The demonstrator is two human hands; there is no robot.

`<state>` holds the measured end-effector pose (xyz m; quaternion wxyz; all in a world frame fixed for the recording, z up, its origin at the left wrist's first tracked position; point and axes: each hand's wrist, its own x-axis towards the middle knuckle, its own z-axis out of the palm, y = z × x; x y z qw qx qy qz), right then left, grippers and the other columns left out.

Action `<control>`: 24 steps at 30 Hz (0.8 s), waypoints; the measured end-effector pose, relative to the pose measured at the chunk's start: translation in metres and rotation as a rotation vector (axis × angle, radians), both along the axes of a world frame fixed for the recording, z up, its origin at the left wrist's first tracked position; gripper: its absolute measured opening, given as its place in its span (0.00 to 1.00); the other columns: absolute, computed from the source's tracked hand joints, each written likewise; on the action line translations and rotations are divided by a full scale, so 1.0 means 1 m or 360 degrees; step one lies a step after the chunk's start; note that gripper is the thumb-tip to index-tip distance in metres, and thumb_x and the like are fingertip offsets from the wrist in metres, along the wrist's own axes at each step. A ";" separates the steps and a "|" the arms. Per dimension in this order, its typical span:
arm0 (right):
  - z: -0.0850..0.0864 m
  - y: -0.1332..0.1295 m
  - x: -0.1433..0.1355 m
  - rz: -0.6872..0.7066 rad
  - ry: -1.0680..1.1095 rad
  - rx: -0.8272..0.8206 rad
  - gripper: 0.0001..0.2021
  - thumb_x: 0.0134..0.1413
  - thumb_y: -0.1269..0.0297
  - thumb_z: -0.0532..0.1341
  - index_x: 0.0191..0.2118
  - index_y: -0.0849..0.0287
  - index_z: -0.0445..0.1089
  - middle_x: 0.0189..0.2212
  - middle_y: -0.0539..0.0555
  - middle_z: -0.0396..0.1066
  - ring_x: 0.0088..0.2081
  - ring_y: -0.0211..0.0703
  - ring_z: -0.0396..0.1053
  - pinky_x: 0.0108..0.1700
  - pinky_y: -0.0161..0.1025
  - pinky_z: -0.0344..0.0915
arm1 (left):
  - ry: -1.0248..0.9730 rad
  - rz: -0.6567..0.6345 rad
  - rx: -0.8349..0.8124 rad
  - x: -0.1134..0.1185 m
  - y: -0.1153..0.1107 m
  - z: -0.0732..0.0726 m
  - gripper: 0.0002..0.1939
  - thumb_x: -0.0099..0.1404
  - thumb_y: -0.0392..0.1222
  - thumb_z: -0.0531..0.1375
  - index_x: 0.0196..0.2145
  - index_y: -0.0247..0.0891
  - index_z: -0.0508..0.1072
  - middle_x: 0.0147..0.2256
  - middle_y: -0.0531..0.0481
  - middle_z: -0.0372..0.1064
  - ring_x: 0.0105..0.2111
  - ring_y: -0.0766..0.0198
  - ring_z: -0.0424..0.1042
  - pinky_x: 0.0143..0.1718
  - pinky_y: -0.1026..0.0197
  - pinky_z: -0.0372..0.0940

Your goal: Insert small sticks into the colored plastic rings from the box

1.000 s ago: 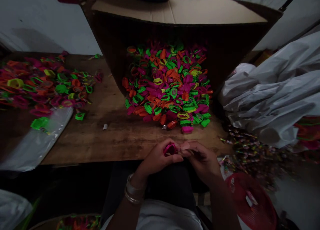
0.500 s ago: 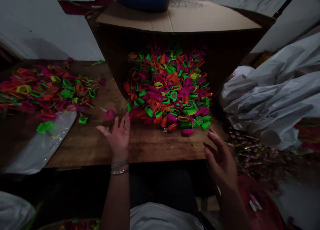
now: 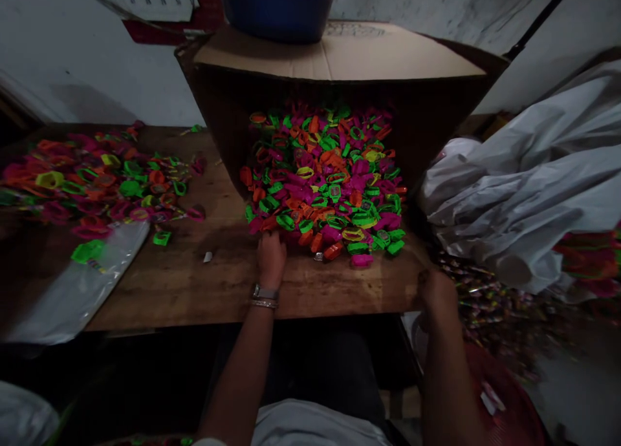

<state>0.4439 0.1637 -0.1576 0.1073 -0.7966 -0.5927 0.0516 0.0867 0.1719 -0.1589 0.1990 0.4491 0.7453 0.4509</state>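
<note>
A heap of bright plastic toy watches (image 3: 334, 191) in pink, green, orange and yellow spills from a cardboard box (image 3: 339, 64) lying on its side. My left hand (image 3: 272, 258) is at the heap's front left edge, its fingers closed around an orange toy watch (image 3: 270, 223) there; the fingertips are partly hidden. My right hand (image 3: 439, 294) is curled at the table's right edge, beside a mass of small shiny wrapped candies (image 3: 480, 291). What its fingers hold, if anything, is hidden and dark.
On the left of the wooden table (image 3: 160, 291) lies another heap of toy watches with candy strips (image 3: 97, 181), near a clear plastic bag (image 3: 82, 297). A blue container (image 3: 279, 10) rests on the box. White sacks (image 3: 528, 187) and a red basket (image 3: 509, 394) are at right.
My left hand has gone from open to closed and moved right to the heap's edge. A pink toy watch near it now lies by the left heap. My right hand has lowered and curled.
</note>
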 end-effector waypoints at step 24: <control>0.052 -0.086 -0.152 0.0641 0.2119 0.0291 0.10 0.55 0.64 0.62 0.43 0.52 0.76 0.42 0.54 0.74 0.45 0.46 0.72 0.46 0.43 0.70 | -0.1461 -0.0645 0.0060 0.076 -0.078 0.036 0.18 0.56 0.43 0.63 0.45 0.37 0.75 0.46 0.41 0.74 0.41 0.57 0.75 0.38 0.59 0.71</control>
